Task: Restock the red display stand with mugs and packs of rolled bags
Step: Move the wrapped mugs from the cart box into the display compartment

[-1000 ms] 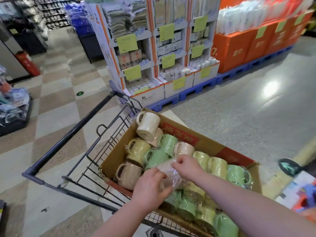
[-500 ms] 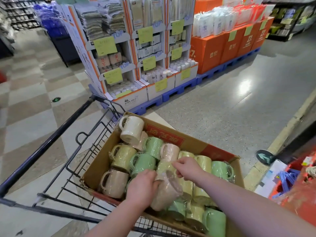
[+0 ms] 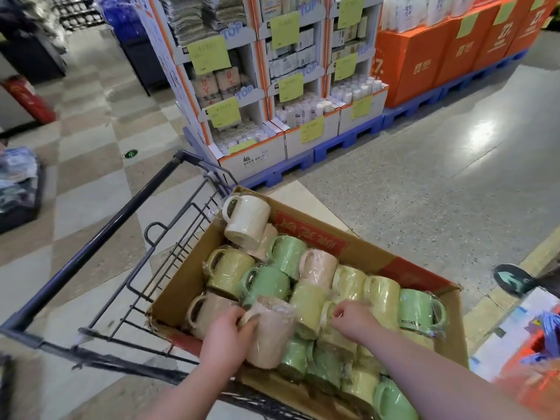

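A cardboard box (image 3: pixel 360 256) in a wire shopping cart (image 3: pixel 100 241) holds several plastic-wrapped mugs, green (image 3: pixel 269 283), yellow (image 3: pixel 381 298), pink and cream (image 3: pixel 247 218). My left hand (image 3: pixel 225 338) grips a pale pink wrapped mug (image 3: pixel 269 338) by its handle side and holds it tilted just above the others at the box's near edge. My right hand (image 3: pixel 353 321) rests to the right, fingers curled on a yellow mug (image 3: pixel 339 334) in the pile. The red display stand (image 3: pixel 536 377) shows blurred at the right edge, with blue packs (image 3: pixel 545 328) on it.
A white cardboard display (image 3: pixel 272 116) with yellow price tags stands ahead on blue pallets (image 3: pixel 278 174). Orange boxes (image 3: pixel 424 59) continue to its right. A red fire extinguisher (image 3: pixel 28 98) and a low rack of goods (image 3: pixel 18 183) sit at the left.
My left hand has lifted the pink mug up and toward me. My right hand has let go of its wrapping and moved right onto a yellow mug. The view has swung left.
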Tool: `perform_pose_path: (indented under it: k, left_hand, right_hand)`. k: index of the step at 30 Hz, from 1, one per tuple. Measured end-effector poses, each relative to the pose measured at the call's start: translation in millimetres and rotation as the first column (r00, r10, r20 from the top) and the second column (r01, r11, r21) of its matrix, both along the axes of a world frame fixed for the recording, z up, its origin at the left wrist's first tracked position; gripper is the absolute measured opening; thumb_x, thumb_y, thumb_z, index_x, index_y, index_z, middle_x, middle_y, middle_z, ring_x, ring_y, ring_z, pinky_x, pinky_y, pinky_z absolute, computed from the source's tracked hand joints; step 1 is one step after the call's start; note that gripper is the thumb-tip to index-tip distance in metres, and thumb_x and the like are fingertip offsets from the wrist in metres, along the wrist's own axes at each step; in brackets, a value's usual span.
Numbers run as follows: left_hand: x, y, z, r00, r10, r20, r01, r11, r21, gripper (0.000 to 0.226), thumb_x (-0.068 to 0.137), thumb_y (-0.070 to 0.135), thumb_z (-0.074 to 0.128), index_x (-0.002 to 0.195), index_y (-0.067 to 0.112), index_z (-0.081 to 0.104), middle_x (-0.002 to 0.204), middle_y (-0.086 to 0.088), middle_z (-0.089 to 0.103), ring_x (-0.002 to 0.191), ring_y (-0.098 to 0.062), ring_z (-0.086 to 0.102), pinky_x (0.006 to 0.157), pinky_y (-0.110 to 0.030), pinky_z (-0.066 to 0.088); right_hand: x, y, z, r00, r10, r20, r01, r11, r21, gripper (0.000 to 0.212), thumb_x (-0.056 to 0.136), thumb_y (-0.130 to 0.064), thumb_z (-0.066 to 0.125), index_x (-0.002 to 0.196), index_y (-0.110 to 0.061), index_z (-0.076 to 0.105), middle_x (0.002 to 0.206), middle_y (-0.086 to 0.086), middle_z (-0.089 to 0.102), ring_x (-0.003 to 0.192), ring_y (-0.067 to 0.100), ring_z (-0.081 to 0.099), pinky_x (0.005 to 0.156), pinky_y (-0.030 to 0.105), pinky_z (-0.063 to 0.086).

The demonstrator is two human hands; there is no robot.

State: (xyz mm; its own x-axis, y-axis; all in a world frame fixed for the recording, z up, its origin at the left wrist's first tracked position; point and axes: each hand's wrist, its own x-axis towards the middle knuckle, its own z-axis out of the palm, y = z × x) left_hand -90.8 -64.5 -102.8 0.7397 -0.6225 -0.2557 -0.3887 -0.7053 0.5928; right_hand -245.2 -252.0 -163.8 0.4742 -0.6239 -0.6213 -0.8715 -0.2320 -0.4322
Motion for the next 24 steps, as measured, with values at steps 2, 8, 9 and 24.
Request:
perform_pose_path:
  k: [2, 8, 9, 24]
  left_hand:
    - [0, 0, -1, 0.999, 0.030, -0.011, -0.031, 1.000, -0.002, 0.012, 0.090, 0.034, 0.060, 0.092, 0.024, 0.054, 0.085, 0.000, 0.065, 0.081, -0.017, 0.060, 0.076, -0.032, 0.049]
    - [-2, -1, -4, 0.999, 0.031, 0.015, -0.032, 0.997, 0.066, 0.019, 0.090, 0.036, 0.059, 0.086, 0.017, 0.058, 0.080, -0.001, 0.064, 0.075, -0.015, 0.059, 0.071, -0.033, 0.049]
    - [-2, 0, -5, 0.999, 0.028, 0.020, -0.029, 0.997, 0.077, 0.021, 0.090, 0.037, 0.059, 0.085, 0.016, 0.060, 0.079, 0.000, 0.063, 0.074, -0.015, 0.059, 0.070, -0.034, 0.050]
    - [-4, -3, -7, 0.999, 0.024, 0.029, -0.028, 0.988, 0.153, 0.019, 0.092, 0.039, 0.055, 0.092, 0.020, 0.059, 0.078, 0.006, 0.060, 0.073, -0.014, 0.058, 0.070, -0.033, 0.049]
  right_hand:
    - [8, 2, -8, 0.999, 0.032, 0.005, -0.032, 0.999, 0.020, 0.028, 0.090, -0.025, 0.056, 0.114, -0.013, 0.061, 0.113, 0.006, 0.063, 0.098, 0.020, 0.058, 0.082, 0.028, 0.047]
    - [18, 0, -26, 0.992, -0.119, 0.051, 0.115, 0.991, 0.070, 0.047, 0.088, -0.053, 0.056, 0.114, -0.014, 0.053, 0.098, -0.002, 0.058, 0.088, 0.017, 0.056, 0.075, 0.029, 0.045]
    - [19, -1, -29, 0.991, -0.127, 0.042, 0.124, 0.990, 0.066, 0.049, 0.087, -0.057, 0.055, 0.112, -0.015, 0.052, 0.095, -0.003, 0.058, 0.086, 0.017, 0.057, 0.072, 0.029, 0.045]
    - [0, 7, -23, 0.972, -0.233, -0.043, 0.237, 0.965, 0.117, 0.064, 0.086, -0.027, 0.049, 0.145, -0.009, 0.031, 0.119, 0.006, 0.059, 0.088, 0.019, 0.060, 0.069, 0.028, 0.047]
